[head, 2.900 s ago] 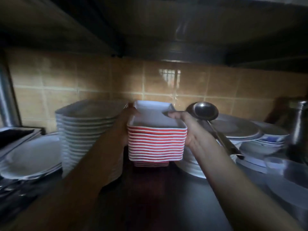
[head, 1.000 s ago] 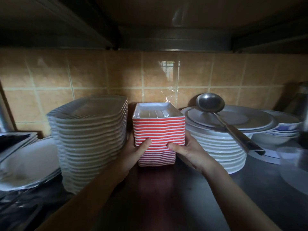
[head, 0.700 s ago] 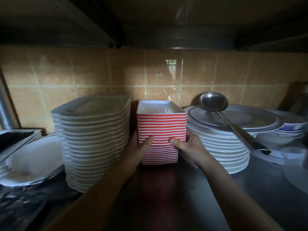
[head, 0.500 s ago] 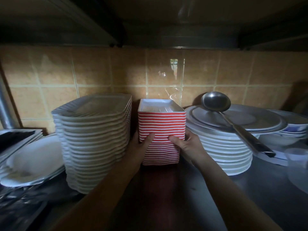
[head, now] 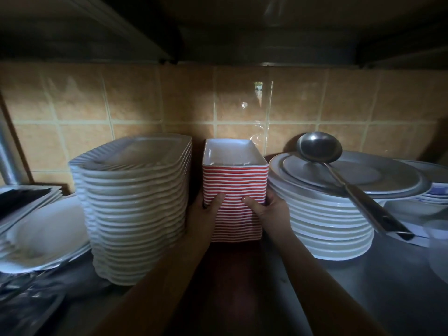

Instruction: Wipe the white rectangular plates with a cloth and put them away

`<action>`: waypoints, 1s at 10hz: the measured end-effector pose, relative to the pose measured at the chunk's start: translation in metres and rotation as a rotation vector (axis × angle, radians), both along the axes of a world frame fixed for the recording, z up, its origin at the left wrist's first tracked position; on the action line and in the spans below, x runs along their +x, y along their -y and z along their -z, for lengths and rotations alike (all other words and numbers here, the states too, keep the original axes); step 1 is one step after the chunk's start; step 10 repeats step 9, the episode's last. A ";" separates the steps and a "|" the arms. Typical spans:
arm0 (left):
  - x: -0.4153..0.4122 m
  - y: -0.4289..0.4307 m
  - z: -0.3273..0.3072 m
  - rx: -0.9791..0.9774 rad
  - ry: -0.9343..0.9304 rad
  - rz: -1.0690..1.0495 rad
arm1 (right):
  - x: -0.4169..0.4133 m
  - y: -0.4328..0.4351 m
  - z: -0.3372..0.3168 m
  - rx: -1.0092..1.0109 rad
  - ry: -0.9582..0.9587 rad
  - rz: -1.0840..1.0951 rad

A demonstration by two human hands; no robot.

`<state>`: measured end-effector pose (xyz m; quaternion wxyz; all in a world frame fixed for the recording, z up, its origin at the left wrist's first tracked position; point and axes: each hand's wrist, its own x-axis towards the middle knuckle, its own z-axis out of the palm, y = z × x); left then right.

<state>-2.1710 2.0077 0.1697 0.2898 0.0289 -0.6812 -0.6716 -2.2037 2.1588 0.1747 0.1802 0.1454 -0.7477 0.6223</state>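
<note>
A tall stack of white rectangular plates with red rims [head: 235, 183] stands on the dark shelf against the tiled wall. My left hand [head: 202, 214] grips its left side, thumb laid across the front. My right hand [head: 269, 212] grips the right side the same way. Both hands hold the stack at about mid-height. The fingers behind the stack are hidden. No cloth is in view.
A tall pile of white ribbed plates [head: 135, 204] stands close on the left. Round white plates [head: 334, 214] with a steel ladle [head: 339, 173] on top sit close on the right. More dishes [head: 31, 229] lie far left, and a low shelf [head: 218, 25] hangs overhead.
The upper plates I held 2.9 s ago now sit on the stack. My hands have dropped to its sides at mid-height, and the stack sits slightly farther back toward the wall.
</note>
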 end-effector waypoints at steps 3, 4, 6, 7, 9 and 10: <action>0.001 -0.002 -0.001 0.021 0.007 -0.019 | -0.001 0.003 0.005 0.042 -0.017 0.054; 0.004 -0.003 -0.002 0.033 -0.001 -0.019 | 0.000 0.004 0.007 0.050 -0.031 0.072; 0.011 -0.009 -0.013 -0.016 0.030 -0.080 | 0.002 0.007 0.000 0.091 -0.007 0.096; 0.023 -0.012 -0.017 -0.065 0.088 -0.114 | 0.015 0.007 -0.007 0.159 0.049 0.117; 0.065 -0.012 -0.022 -0.110 0.166 -0.059 | 0.057 -0.010 -0.004 0.019 0.033 -0.063; 0.065 -0.012 -0.022 -0.110 0.166 -0.059 | 0.057 -0.010 -0.004 0.019 0.033 -0.063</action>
